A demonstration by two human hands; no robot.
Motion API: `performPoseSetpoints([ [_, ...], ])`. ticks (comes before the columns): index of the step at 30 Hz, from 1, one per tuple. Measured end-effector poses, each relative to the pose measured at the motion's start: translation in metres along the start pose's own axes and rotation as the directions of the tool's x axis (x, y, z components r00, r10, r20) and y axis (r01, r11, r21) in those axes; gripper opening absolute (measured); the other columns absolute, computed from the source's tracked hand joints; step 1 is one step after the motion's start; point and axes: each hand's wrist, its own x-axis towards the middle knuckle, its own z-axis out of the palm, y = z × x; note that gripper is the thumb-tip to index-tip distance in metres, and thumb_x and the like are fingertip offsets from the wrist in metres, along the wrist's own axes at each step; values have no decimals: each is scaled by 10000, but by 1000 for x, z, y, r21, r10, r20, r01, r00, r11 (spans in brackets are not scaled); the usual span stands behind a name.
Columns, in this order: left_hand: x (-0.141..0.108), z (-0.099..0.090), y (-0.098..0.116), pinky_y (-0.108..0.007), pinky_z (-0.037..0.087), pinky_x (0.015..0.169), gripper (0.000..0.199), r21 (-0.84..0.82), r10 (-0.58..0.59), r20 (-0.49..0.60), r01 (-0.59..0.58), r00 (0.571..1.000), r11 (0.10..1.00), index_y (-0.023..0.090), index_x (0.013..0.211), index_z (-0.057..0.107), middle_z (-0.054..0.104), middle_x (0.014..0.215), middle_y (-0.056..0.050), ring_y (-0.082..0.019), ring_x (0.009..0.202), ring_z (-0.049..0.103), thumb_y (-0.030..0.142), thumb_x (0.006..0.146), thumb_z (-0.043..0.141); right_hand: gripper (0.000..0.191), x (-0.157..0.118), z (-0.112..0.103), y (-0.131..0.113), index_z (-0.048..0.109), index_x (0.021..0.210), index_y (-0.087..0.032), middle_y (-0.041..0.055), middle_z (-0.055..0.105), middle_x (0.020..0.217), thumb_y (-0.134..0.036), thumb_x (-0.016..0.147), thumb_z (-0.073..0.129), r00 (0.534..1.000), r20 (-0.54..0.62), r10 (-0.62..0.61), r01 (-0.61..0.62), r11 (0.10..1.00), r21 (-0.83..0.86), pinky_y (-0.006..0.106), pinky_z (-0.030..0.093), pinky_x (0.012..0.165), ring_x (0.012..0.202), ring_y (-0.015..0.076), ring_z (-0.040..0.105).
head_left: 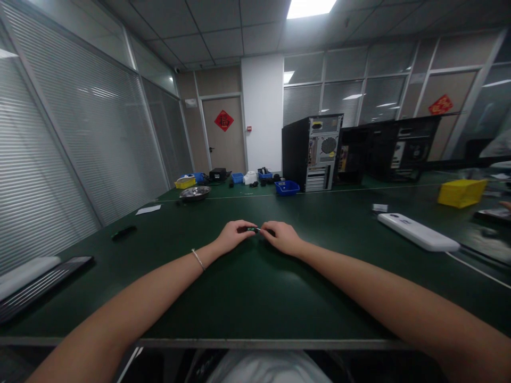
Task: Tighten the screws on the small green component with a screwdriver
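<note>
Both hands meet over the middle of the dark green table [255,298]. My left hand [232,235] is closed in a pinch on a small green part [251,229], which looks like a little circuit board. Close beside it, my right hand [281,236] pinches at a tiny shiny metal tip [258,230] at the part's right end. The fingers partly cover both pieces, and whether they are joined cannot be made out.
A white device [417,232] with a cable lies right, near a yellow bin [462,193]. Behind stand a blue tray [286,187], a metal dish [195,193] and computer cases [313,154]. A dark slotted panel [43,284] lies left. Part of another person's hand shows far right.
</note>
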Motion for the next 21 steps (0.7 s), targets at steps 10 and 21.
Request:
performPoseSetpoints([
  [10,-2,1,3,-265,427,707,303,77,32,-1,-32,999,997,170,1032,626,630,922,-62,-162,790,561,337,790,551,269,-2,-3,-2,623,925,-228,30,630,867,-362,882,394,1000,7,-13,14,998,-57,233,350,646,793,152,555],
  [21,-1,1,4,-284,431,753,289,5,2,42,-2,999,1000,171,1029,626,630,964,-65,-170,838,566,295,774,571,266,-3,-5,-2,630,939,-215,33,629,878,-342,880,405,999,13,-49,49,998,-31,232,366,663,797,149,555],
])
